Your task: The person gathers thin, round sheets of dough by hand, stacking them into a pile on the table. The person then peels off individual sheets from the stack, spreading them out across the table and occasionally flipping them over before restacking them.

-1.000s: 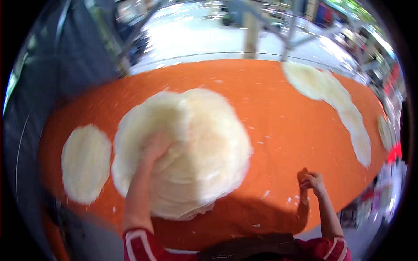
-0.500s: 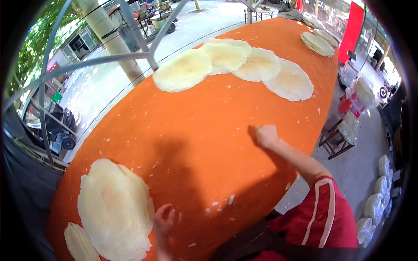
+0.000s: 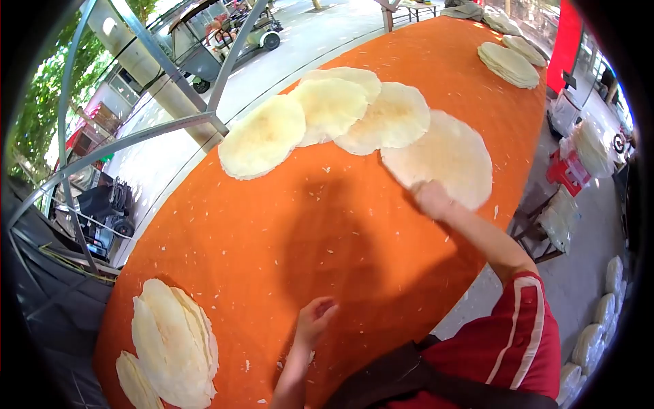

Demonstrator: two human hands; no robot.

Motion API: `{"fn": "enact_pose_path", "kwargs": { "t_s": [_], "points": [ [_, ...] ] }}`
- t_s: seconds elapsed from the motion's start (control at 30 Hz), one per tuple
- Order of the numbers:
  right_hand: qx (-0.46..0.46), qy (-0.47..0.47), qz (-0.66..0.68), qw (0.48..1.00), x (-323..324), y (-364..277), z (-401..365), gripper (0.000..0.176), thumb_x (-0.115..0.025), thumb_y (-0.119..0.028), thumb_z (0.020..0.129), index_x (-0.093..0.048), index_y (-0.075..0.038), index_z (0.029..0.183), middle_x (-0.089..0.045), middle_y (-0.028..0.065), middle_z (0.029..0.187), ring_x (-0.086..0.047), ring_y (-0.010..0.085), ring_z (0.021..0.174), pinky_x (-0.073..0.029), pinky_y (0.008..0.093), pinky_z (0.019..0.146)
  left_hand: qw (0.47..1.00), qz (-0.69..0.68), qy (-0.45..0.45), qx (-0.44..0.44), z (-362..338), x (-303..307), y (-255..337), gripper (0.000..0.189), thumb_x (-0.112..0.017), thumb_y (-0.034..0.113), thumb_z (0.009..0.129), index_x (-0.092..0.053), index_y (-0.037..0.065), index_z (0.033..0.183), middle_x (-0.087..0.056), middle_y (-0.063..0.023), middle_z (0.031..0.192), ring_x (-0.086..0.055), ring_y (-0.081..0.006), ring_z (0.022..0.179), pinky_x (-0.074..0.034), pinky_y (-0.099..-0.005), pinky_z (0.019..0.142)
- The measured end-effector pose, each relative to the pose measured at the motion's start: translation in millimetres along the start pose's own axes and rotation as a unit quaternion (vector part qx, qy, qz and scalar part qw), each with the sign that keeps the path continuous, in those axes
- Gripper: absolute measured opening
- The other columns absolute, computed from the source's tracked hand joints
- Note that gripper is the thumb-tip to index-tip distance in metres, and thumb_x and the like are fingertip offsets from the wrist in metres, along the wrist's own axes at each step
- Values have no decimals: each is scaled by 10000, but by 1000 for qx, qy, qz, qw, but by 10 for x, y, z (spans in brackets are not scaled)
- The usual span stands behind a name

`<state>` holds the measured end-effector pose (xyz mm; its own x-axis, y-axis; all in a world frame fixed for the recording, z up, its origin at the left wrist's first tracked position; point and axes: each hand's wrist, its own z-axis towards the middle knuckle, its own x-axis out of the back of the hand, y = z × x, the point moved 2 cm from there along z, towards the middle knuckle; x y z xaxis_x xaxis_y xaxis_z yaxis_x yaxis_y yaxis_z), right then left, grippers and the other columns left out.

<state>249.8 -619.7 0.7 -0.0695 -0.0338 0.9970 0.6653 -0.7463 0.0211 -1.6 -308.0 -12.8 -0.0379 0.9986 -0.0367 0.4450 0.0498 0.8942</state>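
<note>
Two piles of thin, pale rounds, a small stack point(image 3: 136, 382) and a large stack point(image 3: 167, 341) close against each other, lie to the left of the fingers of the left hand point(image 3: 315, 326). Half a second ago those fingers were just beside the large stack; now a stretch of orange tabletop point(image 3: 252, 286) separates them. They are loosely curled, with nothing visible between them.

Farther out beyond the left fingers, an overlapping row starts with the leftmost round point(image 3: 264, 136), followed by the second round point(image 3: 330, 112), with a back round point(image 3: 361, 76) partly showing behind it. The third round point(image 3: 392, 119) is beyond the right fingers and a little to their left.

Most has changed at the right hand point(image 3: 432, 200). It was over the tabletop, apart from the row; now it meets the near edge of the rightmost round point(image 3: 446, 153). Its fingers look closed on that edge, though their tips are hidden. This round also looks larger and reaches nearer than it did, suggesting that its near side is being raised or drawn in. The handling thus appears to have passed to the right fingers and this one round, leaving the left hand unoccupied.

Beyond the right fingers and farther right sits a far stack point(image 3: 506, 65), well apart from them.
</note>
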Motion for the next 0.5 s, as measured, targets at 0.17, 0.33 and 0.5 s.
{"fn": "enact_pose_path", "kwargs": {
  "t_s": [0.17,0.33,0.5],
  "points": [
    [138,-126,399,898,124,-1198,85,186,-586,-115,702,-591,-65,881,-598,122,810,-586,311,746,-485,393,631,947,-307,-73,52,803,-623,190,314,-585,189,858,-516,-3,1096,-585,-156,1055,-601,-202,902,-483,-315,801],
    [48,90,387,917,250,-865,824,107,-564,-92,767,-578,-54,866,-608,176,763,-593,346,695,-478,415,571,982,-179,36,40,1038,-326,-141,313,-628,172,799,-567,12,1061,-622,-68,898,-600,-172,750,-478,-267,589],
    [6,169,248,954,105,-766,2077,41,-518,-68,732,-546,-39,737,-571,165,654,-545,336,587,-436,420,542,935,-191,297,-6,422,940,262,301,-633,76,751,-567,-58,1012,-627,-119,898,-612,-193,711,-499,-304,588]
  ]
}}
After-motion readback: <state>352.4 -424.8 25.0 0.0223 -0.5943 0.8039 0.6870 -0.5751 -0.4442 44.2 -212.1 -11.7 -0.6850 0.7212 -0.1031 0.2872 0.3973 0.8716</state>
